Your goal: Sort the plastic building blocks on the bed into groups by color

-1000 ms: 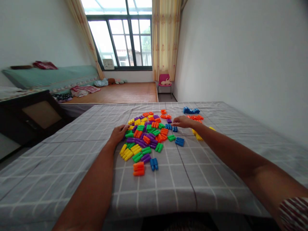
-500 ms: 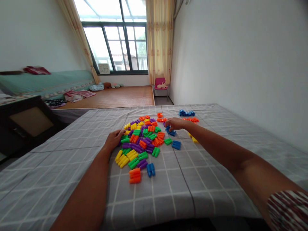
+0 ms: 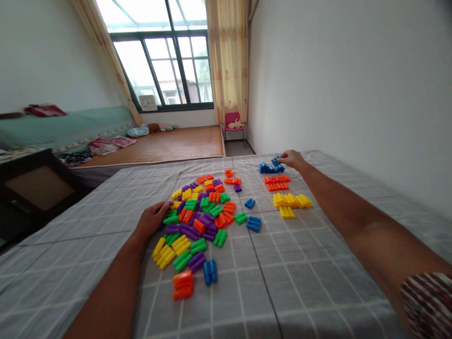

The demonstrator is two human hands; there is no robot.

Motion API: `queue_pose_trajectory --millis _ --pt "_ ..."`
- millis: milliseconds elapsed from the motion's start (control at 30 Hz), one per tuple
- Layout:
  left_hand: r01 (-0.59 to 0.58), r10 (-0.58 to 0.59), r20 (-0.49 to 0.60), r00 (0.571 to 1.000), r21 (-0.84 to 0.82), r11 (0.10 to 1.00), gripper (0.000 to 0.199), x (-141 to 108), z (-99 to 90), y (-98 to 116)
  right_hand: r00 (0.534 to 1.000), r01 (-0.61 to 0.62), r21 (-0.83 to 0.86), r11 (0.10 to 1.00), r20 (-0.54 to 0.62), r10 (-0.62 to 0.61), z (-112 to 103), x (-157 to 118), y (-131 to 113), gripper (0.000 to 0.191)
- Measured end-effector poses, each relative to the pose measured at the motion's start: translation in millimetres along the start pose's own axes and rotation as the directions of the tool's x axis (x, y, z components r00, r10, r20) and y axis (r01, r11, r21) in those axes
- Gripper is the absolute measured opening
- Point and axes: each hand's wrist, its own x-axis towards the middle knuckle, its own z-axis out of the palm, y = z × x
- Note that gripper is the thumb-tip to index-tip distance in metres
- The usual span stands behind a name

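Note:
My right hand [image 3: 292, 159] reaches to the far right of the cloth, its fingers pinching a blue plastic building block [image 3: 276, 161] just above a row of blue blocks [image 3: 265, 168]. Resting at the left edge of a mixed heap, my left hand [image 3: 153, 218] has its fingers laid out beside a yellow block [image 3: 174, 205] and green blocks [image 3: 171, 220]; its fingertips are partly hidden. Purple blocks [image 3: 189, 231], along with orange, green and yellow ones, make up the heap. Each block looks like short rounded tubes joined side by side.
Orange blocks [image 3: 277, 182] and yellow blocks [image 3: 292, 201] lie grouped nearer me on the right. Loose blue blocks [image 3: 254, 223] sit between groups and heap. A grey checked cloth [image 3: 233, 292] covers the surface. Beyond are a low bed [image 3: 183, 143] and a pink chair [image 3: 233, 120].
My right hand has moved away from beside the heap to the blue row at the far right, carrying a blue block. My left hand stays at the heap. The view has shifted slightly.

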Motion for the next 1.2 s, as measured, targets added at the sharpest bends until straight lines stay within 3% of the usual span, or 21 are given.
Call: queue_pose_trajectory --millis 133,400,567,767,900,1067,1200 --pt "0.033 -0.033 0.008 0.999 -0.011 0.999 0.069 -1.7 -1.0 3.1 0.998 -0.055 -0.05 0.997 0.026 0.056 16.8 15.3 14.4 0.025" --pt "0.055 -0.056 0.01 0.998 0.016 0.998 0.07 0.5 -1.0 0.2 0.994 -0.047 -0.113 0.993 0.089 0.057 31.6 22.1 1.1 0.023" --pt "0.039 -0.039 0.014 0.999 0.001 0.999 0.069 0.6 -0.4 0.3 0.998 -0.06 -0.198 0.978 0.02 0.065 31.0 19.0 -1.8 0.023" --pt "0.021 -0.021 0.008 1.0 0.023 1.0 0.067 0.9 -0.5 -0.4 0.993 0.101 -0.183 0.978 0.083 -0.086 25.7 18.1 -5.8 0.027" --pt "0.004 -0.005 0.01 1.0 0.054 0.999 0.065 1.1 -0.3 -1.3 0.959 0.185 -0.141 0.972 0.241 -0.148 23.3 18.6 -5.6 0.037" --pt "0.007 -0.008 0.01 1.0 0.057 0.998 0.066 2.4 1.0 -4.2 0.877 0.387 -0.176 0.905 0.373 -0.303 20.8 22.3 -5.1 0.064" --pt "0.028 -0.028 0.008 1.0 0.04 0.999 0.067 2.3 1.2 -5.6 0.83 0.418 -0.141 0.897 0.461 -0.314 22.0 27.8 -9.7 0.069"
